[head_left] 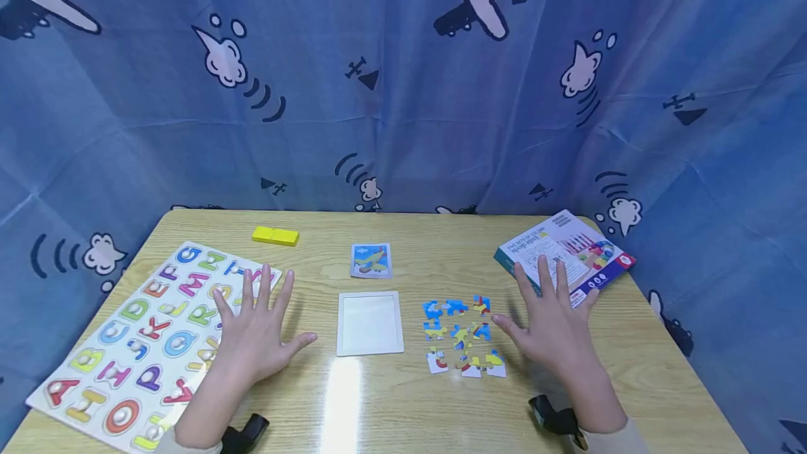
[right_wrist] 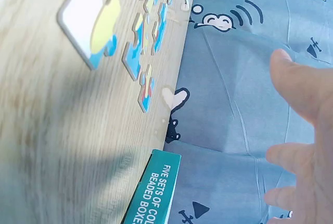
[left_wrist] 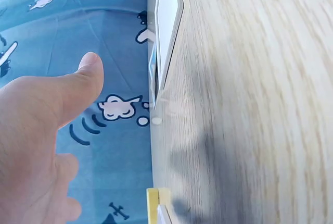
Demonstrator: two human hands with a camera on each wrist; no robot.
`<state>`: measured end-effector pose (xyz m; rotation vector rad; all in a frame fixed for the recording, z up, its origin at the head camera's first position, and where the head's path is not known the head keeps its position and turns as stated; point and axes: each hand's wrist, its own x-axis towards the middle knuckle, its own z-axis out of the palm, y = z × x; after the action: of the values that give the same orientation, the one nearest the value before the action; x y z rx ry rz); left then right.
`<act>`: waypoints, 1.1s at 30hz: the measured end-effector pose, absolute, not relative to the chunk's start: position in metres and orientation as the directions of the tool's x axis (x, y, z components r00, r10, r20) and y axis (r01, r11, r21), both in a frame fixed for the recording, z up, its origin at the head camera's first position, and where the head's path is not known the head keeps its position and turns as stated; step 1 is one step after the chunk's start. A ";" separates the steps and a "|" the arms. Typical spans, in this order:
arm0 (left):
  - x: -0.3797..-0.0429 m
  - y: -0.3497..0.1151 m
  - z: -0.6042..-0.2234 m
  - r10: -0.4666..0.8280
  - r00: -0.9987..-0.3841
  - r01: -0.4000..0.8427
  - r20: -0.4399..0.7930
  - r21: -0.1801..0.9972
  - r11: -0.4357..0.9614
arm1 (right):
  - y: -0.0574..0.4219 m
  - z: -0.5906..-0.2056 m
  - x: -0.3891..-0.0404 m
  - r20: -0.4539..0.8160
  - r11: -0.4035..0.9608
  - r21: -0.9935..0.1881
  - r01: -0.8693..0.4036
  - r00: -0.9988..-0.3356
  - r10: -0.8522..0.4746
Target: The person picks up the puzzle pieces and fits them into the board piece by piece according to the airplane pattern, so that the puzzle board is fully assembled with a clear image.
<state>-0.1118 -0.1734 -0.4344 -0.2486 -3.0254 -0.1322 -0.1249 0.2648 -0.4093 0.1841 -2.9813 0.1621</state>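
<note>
My left hand (head_left: 255,335) is spread with straight fingers above the right side of a white alphabet board (head_left: 135,349), holding nothing. Over on the right, my right hand (head_left: 551,321) is likewise spread and bare, between the loose jigsaw pieces (head_left: 459,331) and a box (head_left: 567,251). Those pieces lie in rough rows, mostly blue and yellow, some with white edges. A white square puzzle frame (head_left: 370,323) lies between the hands. Just behind it is a small picture card (head_left: 371,260) showing a yellow plane on blue. In both wrist views the hands hover off the wooden surface.
A yellow block (head_left: 275,235) lies at the back left of the wooden table (head_left: 435,237). Behind the table hangs a blue curtain (head_left: 403,90) printed with planes and clouds. The box on the right reaches close to the table's right edge.
</note>
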 end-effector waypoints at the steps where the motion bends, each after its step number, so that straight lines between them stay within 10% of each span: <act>1: -0.112 -0.173 -0.435 0.158 -0.981 0.168 0.112 0.078 0.983 | 0.265 -0.409 -0.125 0.157 0.987 -0.094 -0.129 -0.981 -0.114; 19: -0.114 -0.170 -0.440 0.225 -0.965 0.240 0.134 0.109 0.965 | 0.256 -0.410 -0.126 0.142 0.982 -0.112 -0.149 -0.981 -0.133; 33: -0.123 -0.152 -0.452 0.439 -0.889 0.454 0.128 0.361 0.815 | 0.224 -0.407 -0.141 0.141 0.903 -0.254 -0.345 -0.937 -0.318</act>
<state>-0.1228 -0.1523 -0.4518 -0.7276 -2.9552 -0.6026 -0.1408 0.2243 -0.4071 0.5189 -2.9706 0.4237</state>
